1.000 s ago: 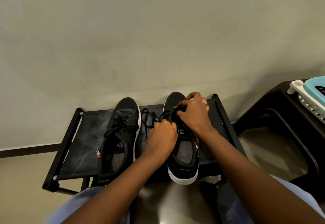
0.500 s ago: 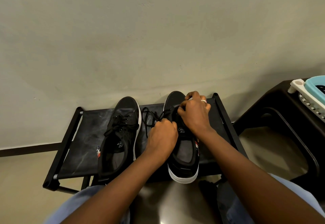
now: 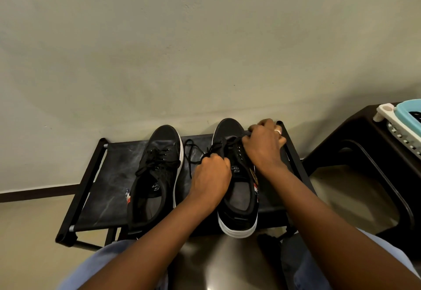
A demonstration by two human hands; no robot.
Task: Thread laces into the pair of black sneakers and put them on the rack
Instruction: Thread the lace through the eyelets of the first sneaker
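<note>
Two black sneakers with white soles stand side by side on the black rack [image 3: 109, 182], toes toward the wall. The left sneaker [image 3: 157, 173] is laced, its lace ends lying loose. Over the right sneaker [image 3: 237, 189] my left hand [image 3: 211, 178] grips the black lace [image 3: 193, 150] at the shoe's left eyelets. My right hand [image 3: 264, 143] pinches the other lace end near the right eyelets at the toe end. A loop of lace trails onto the rack between the shoes. My fingertips are hidden from view.
The rack stands against a pale wall. A dark stool or side table [image 3: 369, 153] stands to the right, carrying a white and turquoise basket [image 3: 401, 118] at the frame edge. My knees in blue fabric [image 3: 118, 264] sit below the rack's front edge.
My right hand has shifted right and toward the toe, drawing its lace end across the shoe. My left hand has stayed at the left eyelets. The shoes have not moved.
</note>
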